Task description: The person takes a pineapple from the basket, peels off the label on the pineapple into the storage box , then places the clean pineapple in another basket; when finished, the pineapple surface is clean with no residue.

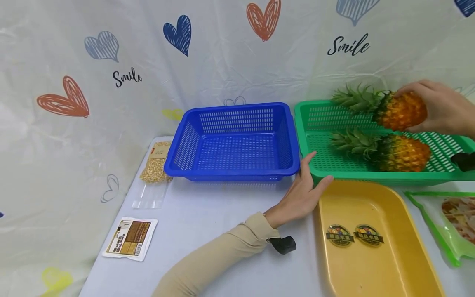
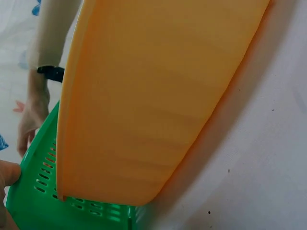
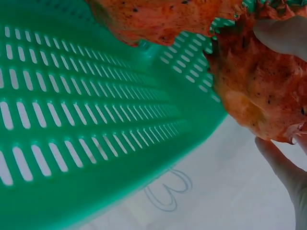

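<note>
My right hand grips the orange body of a pineapple above the back of the green basket. In the right wrist view, the thumb and fingers lie on either side of the held pineapple. A second pineapple lies inside the basket, with its leaf crown to the left. My left hand rests at the front corner where the green basket meets the blue basket, its thumb and a finger spread apart. The thumb touches the green basket in the left wrist view.
A yellow tray with two round labels stands in front of the green basket. To its right lies a green-edged clear bag. A bag of yellow kernels and a flat brown-and-white packet lie on the table's left side.
</note>
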Demonstrator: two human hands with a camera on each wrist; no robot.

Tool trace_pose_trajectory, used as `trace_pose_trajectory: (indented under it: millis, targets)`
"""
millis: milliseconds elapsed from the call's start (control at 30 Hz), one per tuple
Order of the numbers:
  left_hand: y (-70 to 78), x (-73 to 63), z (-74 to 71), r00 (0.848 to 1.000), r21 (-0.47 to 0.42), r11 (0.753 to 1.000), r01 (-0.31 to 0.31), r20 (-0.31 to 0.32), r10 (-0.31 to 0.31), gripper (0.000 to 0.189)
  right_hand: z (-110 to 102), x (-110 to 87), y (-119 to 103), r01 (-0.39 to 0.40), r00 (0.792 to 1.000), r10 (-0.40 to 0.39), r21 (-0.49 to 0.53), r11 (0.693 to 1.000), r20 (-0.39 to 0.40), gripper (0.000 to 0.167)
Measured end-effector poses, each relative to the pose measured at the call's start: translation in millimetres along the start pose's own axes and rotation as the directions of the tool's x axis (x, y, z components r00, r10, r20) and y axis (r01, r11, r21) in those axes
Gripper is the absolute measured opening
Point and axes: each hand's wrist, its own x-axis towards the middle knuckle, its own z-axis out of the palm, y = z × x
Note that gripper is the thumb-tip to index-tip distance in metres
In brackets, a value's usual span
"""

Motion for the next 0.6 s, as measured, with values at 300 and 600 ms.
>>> trace_pose_trajectory:
  millis: [300,600]
  targets:
    - [-1.1,1.8,1.2,1.0,0.001,1.0,-0.015,0.008,0.015,0.07,-2.4,8.4,-11.8,0.146,0.989,-0.145,-0.006,0.989,0.038,0.102]
    - [-2.0,1.2,1.0,1.0,0.004,1.0,-0.016,0.003,0.016,0.07,-7.1,27.7,-28.2,0.206,0.961,-0.206,0.02,0.978,0.187,0.098]
